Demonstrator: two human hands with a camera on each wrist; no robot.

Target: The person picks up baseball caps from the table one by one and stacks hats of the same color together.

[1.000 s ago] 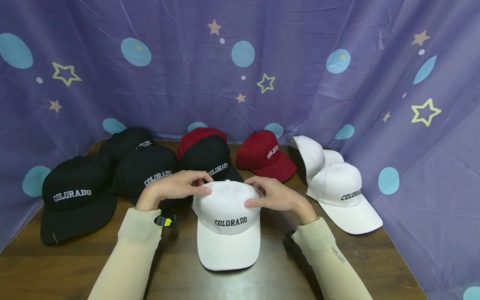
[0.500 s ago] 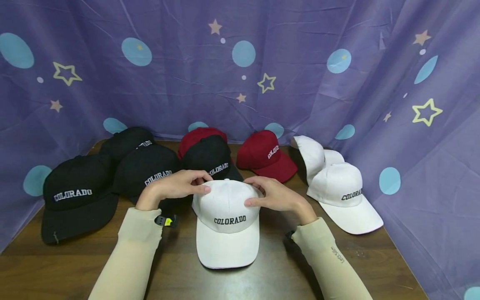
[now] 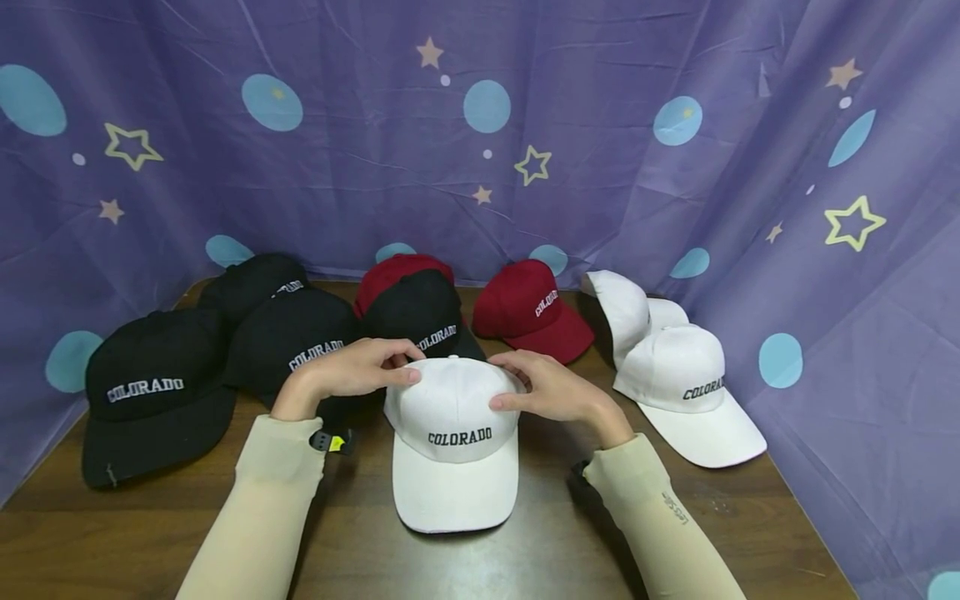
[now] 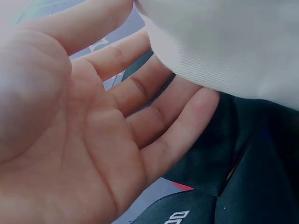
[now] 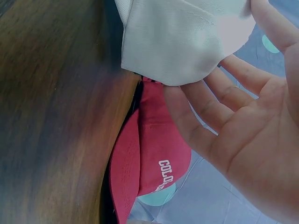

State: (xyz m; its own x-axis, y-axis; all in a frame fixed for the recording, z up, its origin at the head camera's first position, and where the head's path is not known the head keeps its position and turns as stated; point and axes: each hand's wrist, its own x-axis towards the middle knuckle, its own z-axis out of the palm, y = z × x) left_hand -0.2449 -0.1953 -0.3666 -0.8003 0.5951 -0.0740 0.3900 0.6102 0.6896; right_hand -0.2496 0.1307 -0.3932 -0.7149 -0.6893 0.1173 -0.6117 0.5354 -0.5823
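Both sleeves point(image 3: 251, 504) are cream, the right carrying dark lettering point(image 3: 675, 509), the left cuff point(image 3: 281, 437) beside a yellow-marked black device point(image 3: 321, 441).

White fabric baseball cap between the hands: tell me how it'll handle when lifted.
The white fabric baseball cap is probably light, since its crown looks like plain cloth. The visible weave suggests it is unlikely to slip from the left hand or right hand. Its brim shows a smooth, even outline, so it may be fairly stiff.

"What can't you see?"
"The middle white cap point(image 3: 455, 457) hides some left hand point(image 3: 351, 368) and right hand point(image 3: 561, 392) fingertips."
"And the back red cap point(image 3: 386, 275)?"
"A black cap point(image 3: 408, 312) covers much of it."
"The sleeves point(image 3: 258, 500)?"
"Cut off below."
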